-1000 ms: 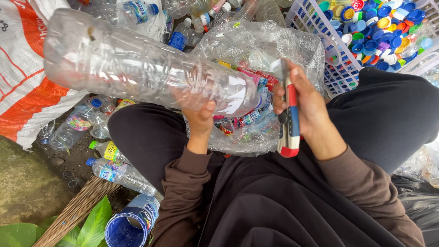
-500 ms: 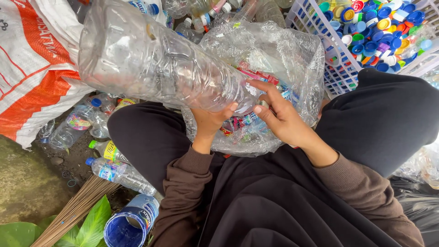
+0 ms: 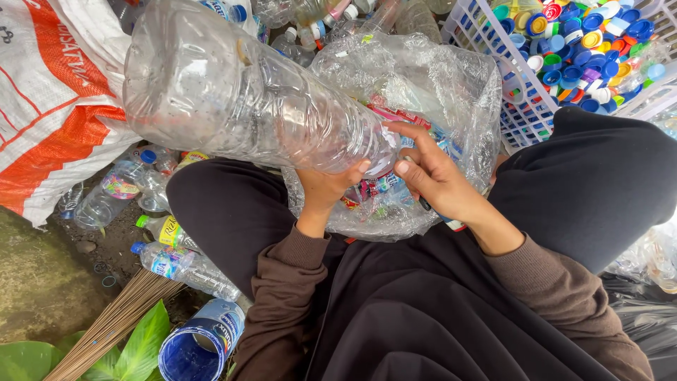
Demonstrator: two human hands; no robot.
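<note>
My left hand [image 3: 326, 189] grips the neck end of a large clear plastic bottle [image 3: 240, 92] that lies tilted, its base pointing up and to the left. My right hand [image 3: 438, 180] is at the bottle's mouth, fingers curled there, with a red and white cutter [image 3: 451, 224] tucked under the palm. Under both hands sits a clear plastic bag [image 3: 437, 92] holding torn coloured labels. I am sitting with my knees apart in dark clothes.
A white plastic basket [image 3: 522, 120] full of coloured bottle caps stands at the upper right. A white and orange woven sack [image 3: 49, 106] lies at the left. Small plastic bottles [image 3: 176, 261], a blue tub [image 3: 201, 342], a stick broom [image 3: 106, 328] and green leaves lie at the lower left.
The cutter was held upright in my right hand a second ago; the hand has since gone to the bottle's mouth with the cutter tucked below. The bottle swung its base higher and nearer.
</note>
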